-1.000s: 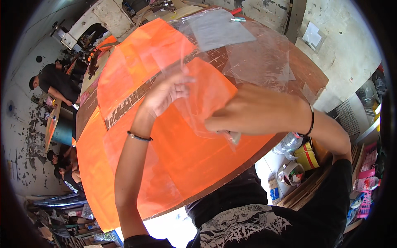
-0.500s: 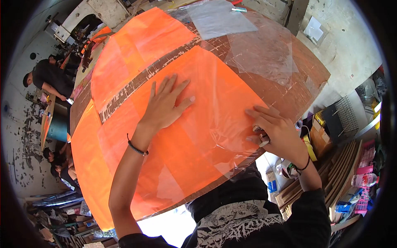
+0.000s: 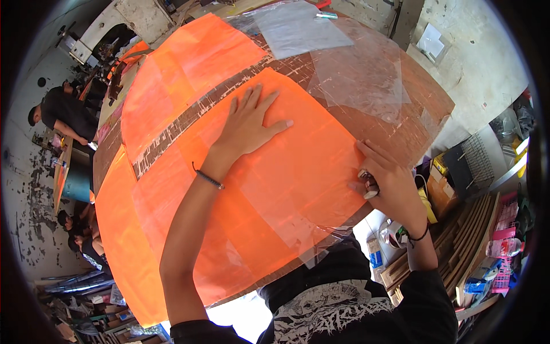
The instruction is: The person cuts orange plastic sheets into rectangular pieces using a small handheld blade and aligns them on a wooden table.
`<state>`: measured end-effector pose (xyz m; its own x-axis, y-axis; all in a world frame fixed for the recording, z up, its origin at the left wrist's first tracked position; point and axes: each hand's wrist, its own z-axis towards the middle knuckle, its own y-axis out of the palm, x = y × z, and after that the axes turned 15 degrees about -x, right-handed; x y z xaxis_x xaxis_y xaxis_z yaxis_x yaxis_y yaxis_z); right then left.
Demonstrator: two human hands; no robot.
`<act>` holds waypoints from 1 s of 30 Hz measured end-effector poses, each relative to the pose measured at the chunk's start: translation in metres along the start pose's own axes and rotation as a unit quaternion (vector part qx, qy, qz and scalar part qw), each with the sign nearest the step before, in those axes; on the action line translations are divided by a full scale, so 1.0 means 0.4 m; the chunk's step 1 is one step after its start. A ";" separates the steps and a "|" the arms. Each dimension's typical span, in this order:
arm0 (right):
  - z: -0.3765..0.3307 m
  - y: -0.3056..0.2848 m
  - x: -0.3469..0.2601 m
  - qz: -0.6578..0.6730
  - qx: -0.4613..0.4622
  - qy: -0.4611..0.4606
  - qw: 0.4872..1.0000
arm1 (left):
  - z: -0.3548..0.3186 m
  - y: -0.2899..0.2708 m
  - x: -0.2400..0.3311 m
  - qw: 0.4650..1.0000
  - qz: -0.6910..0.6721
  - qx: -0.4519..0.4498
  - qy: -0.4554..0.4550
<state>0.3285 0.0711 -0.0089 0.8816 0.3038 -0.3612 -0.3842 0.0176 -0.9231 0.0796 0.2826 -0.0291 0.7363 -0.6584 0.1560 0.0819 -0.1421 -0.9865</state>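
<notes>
Left hand (image 3: 246, 127) lies spread, empty, over the orange sheet (image 3: 232, 235); right hand (image 3: 388, 182) grips a small tool (image 3: 370, 184); the clear plastic (image 3: 314, 254) looks light, limp, slippery, best held by edges.

Wooden strips (image 3: 463, 241) near a pink basket (image 3: 505, 234) (plus a clear bottle (image 3: 504, 248)).

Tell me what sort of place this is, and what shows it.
Probably a small workshop, perhaps for sewing: orange sheets lie on a large, scuffed worktable, what looks like a sewing machine stands at upper left, and wooden strips are stacked at lower right.
</notes>
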 end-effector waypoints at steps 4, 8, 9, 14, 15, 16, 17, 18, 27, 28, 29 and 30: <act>-0.004 0.006 -0.011 -0.008 -0.010 0.021 1.000 | 0.061 -0.010 -0.020 0.999 -0.029 -0.007 0.021; 0.000 0.020 -0.028 -0.023 -0.007 0.021 1.000 | 0.139 0.005 -0.070 0.993 -0.057 0.093 -0.047; -0.001 0.017 -0.031 -0.025 -0.005 0.021 0.999 | 0.157 0.004 -0.069 0.993 -0.057 0.095 -0.046; 0.002 0.023 -0.032 0.007 -0.027 0.019 0.999 | 0.220 0.003 -0.065 0.983 -0.066 0.133 -0.111; 0.003 0.022 -0.030 0.007 -0.026 0.021 0.999 | 0.228 0.002 -0.067 0.983 -0.067 0.132 -0.109; 0.006 0.019 -0.027 0.022 -0.011 0.005 1.000 | 0.235 0.000 -0.071 0.979 -0.089 0.134 -0.123; 0.009 0.015 -0.021 0.037 0.004 -0.010 0.999 | 0.242 0.000 -0.073 0.975 -0.111 0.135 -0.136; 0.017 -0.001 -0.014 0.036 0.004 -0.010 0.999 | 0.246 0.000 -0.075 0.975 -0.112 0.135 -0.136; 0.316 -0.094 0.268 -0.069 0.087 0.111 0.987 | 0.235 -0.030 -0.111 0.944 -0.300 0.138 0.007; 0.332 -0.088 0.296 -0.089 0.075 0.088 0.989 | 0.227 -0.033 -0.112 0.934 -0.331 0.128 0.042; 0.349 -0.077 0.322 -0.108 0.061 0.063 0.990 | 0.220 -0.035 -0.115 0.922 -0.362 0.117 0.075; 0.357 -0.070 0.342 -0.111 0.059 0.061 0.990 | 0.210 -0.044 -0.107 0.914 -0.392 0.091 0.060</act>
<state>0.4206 0.2480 -0.0136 0.9718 0.1622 -0.1713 -0.2003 0.1839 -0.9623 0.1030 0.3754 -0.0226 0.3256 -0.4855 0.8113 0.6711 -0.4858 -0.5600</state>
